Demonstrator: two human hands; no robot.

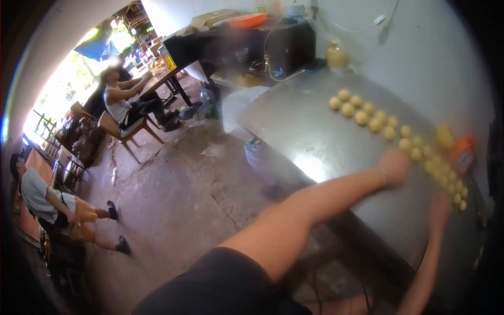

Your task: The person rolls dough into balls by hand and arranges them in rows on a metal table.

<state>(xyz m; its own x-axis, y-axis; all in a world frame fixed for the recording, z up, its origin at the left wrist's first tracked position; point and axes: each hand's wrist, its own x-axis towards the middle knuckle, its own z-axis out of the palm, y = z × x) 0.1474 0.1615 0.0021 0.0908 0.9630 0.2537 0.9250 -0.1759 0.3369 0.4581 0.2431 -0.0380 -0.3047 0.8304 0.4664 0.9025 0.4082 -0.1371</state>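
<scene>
Rows of small pale-yellow dough balls [376, 125] run diagonally across a grey, shiny tabletop [325, 126]. My left hand [396, 167] is at the near side of the row, close to the balls around its middle. Motion blur smears its fingers. Farther down, by the end of the row, is my right hand [439, 210], also blurred, its fingers hard to make out. Beyond the balls stand an orange object with a pale round face [463, 156] and a larger yellow lump [445, 136], which looks like dough.
A jar of yellowish liquid [336, 56] stands at the table's far corner near the wall. Past it is a dark cabinet [294, 44] with an orange tray [248, 20] on top. One person [123, 100] sits at another table; another person [47, 197] is at the left.
</scene>
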